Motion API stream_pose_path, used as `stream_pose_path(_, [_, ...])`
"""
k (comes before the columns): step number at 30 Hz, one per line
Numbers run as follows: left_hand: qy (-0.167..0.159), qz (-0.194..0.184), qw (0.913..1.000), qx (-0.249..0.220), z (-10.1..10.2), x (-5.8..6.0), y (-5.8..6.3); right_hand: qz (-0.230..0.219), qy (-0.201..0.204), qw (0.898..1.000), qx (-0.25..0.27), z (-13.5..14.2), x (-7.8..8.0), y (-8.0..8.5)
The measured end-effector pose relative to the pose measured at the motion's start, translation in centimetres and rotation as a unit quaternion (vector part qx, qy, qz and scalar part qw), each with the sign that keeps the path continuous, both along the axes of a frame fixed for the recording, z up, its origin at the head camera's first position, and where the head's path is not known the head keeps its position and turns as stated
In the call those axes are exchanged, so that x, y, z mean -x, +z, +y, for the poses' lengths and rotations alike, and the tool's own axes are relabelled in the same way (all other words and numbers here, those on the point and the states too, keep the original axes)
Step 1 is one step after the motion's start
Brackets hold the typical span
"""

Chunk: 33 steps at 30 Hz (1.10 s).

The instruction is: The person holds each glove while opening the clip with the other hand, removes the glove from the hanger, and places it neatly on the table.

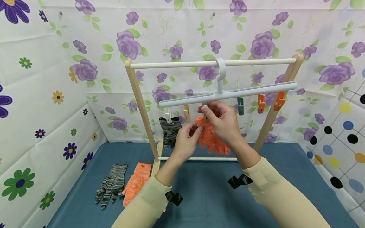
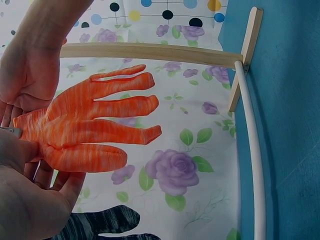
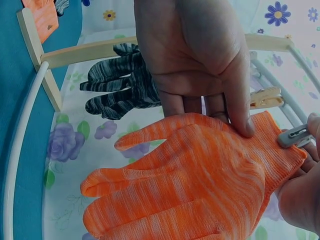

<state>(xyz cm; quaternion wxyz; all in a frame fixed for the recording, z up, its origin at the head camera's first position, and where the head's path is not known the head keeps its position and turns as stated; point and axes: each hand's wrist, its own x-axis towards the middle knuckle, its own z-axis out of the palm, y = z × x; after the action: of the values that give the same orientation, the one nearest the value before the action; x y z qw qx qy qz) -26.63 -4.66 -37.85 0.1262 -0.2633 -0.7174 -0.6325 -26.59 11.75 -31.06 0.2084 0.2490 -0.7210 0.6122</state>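
An orange knit glove (image 1: pixel 212 139) hangs fingers-down below the white hanger (image 1: pixel 251 91). Near its cuff, my left hand (image 1: pixel 185 139) pinches the glove between thumb and fingers. My right hand (image 1: pixel 225 122) grips a grey clothespin (image 3: pixel 295 136) at the hanger's underside. In the right wrist view, the clothespin's jaws sit over the cuff edge. To the left, a white clip (image 1: pixel 168 116) holds a black-and-grey glove (image 1: pixel 170 131) by its cuff. A beige clip (image 1: pixel 186 113) hangs between the two gloves with nothing in it.
The hanger hooks over the top bar (image 1: pixel 176 65) of a wooden rack. A green clip (image 1: pixel 240 106) and two orange clips (image 1: pixel 260 104) hang at right. On the blue table (image 1: pixel 205 196) lie a grey striped glove (image 1: pixel 112 183) and another orange glove (image 1: pixel 138 183).
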Motion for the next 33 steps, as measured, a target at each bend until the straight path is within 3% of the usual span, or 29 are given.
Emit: stream_pose_path(33, [-0.001, -0.008, 0.9999, 0.012, -0.58, -0.18, -0.99, -0.008, -0.025, 1.000, 0.011, -0.27, 0.03, -0.03])
